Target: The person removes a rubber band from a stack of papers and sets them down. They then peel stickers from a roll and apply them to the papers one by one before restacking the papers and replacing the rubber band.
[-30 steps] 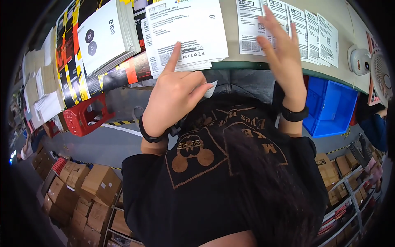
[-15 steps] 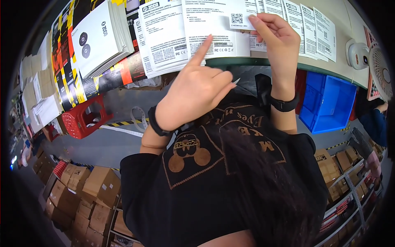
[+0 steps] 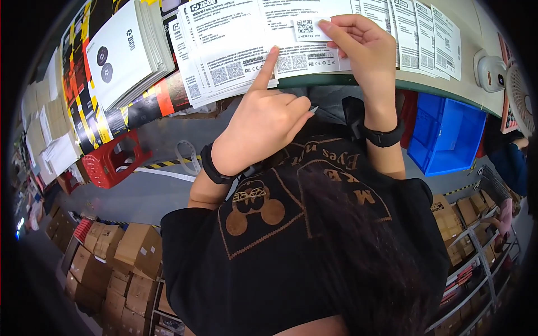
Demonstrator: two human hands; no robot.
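My right hand (image 3: pixel 364 47) pinches a small white label (image 3: pixel 307 29) with a square code between thumb and fingers. The label hangs over a white printed sheet (image 3: pixel 283 36); whether it touches cannot be told. My left hand (image 3: pixel 263 117) has its index finger stretched out, the tip at the boundary between that sheet and the printed stack (image 3: pixel 224 50) on its left. Its other fingers are bent, and a pale pointed tip, seemingly the thumbnail, shows beside them. Nothing is visibly held in the left hand. Black bands circle both wrists.
More printed sheets (image 3: pixel 426 42) overlap in a row to the right. A stack of white booklets (image 3: pixel 120 56) stands on the left. A small fan (image 3: pixel 515 95) sits at the right end, a blue crate (image 3: pixel 445 137) below the table edge, a red stool (image 3: pixel 109 165) at lower left.
My right hand has moved left with the label. The sheet beneath it sits farther right, showing more of the sheet on its left. My left hand has shifted slightly left.
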